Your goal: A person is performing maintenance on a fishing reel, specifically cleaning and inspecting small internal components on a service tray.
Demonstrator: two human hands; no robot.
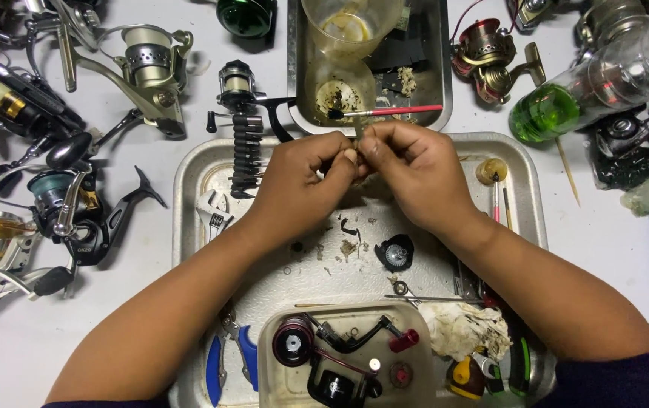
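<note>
My left hand [305,177] and my right hand [415,170] meet over the far part of a dented metal tray [188,189]. Their fingertips pinch one small part between them; the fingers hide it and I cannot tell what it is. Below the hands, on the tray, lie a round black reel part [395,253], small dark bits and crumbs of grime. A clear plastic tub [268,370] at the tray's near edge holds a spool, a black reel handle with a red knob and other reel pieces.
Several fishing reels [151,68] lie on the white table at left and top right. A second metal tray [294,75] behind holds plastic cups and a red-handled brush [392,112]. A green-tinted bottle [566,98], a wrench [215,219], blue-handled pliers [245,351] and a dirty rag [464,329] are around.
</note>
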